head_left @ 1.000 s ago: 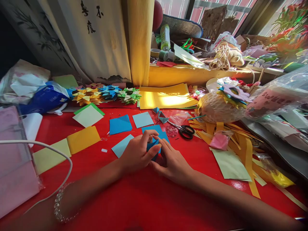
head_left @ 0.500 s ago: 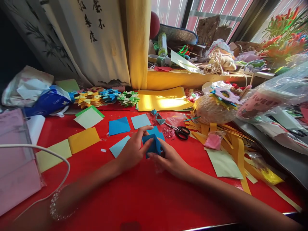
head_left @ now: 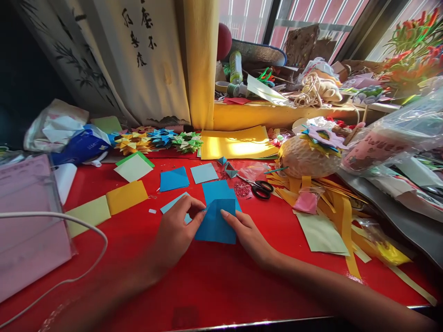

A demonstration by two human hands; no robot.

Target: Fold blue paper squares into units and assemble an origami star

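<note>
A square sheet of blue origami paper (head_left: 218,226) is held up a little above the red table, opened out flat with a faint crease near its upper left. My left hand (head_left: 178,228) pinches its upper left corner between thumb and forefinger. On the right edge my right hand (head_left: 252,236) grips the sheet, thumb on top and the other fingers partly hidden behind it. More blue paper (head_left: 216,188) lies just beyond, partly covered by the held sheet. Beside my left hand is a light blue paper square (head_left: 175,202), partly hidden.
Black-handled scissors (head_left: 262,189) and small folded blue pieces (head_left: 230,170) lie beyond my right hand. Folded paper stars (head_left: 162,137) line the back. Yellow strips (head_left: 346,230) and pale green paper (head_left: 321,233) are at the right. A white cable (head_left: 100,235) crosses the left.
The blue paper, folded between both hands before, is now spread open as a flat square. My hands have moved slightly apart and the view has shifted a little.
</note>
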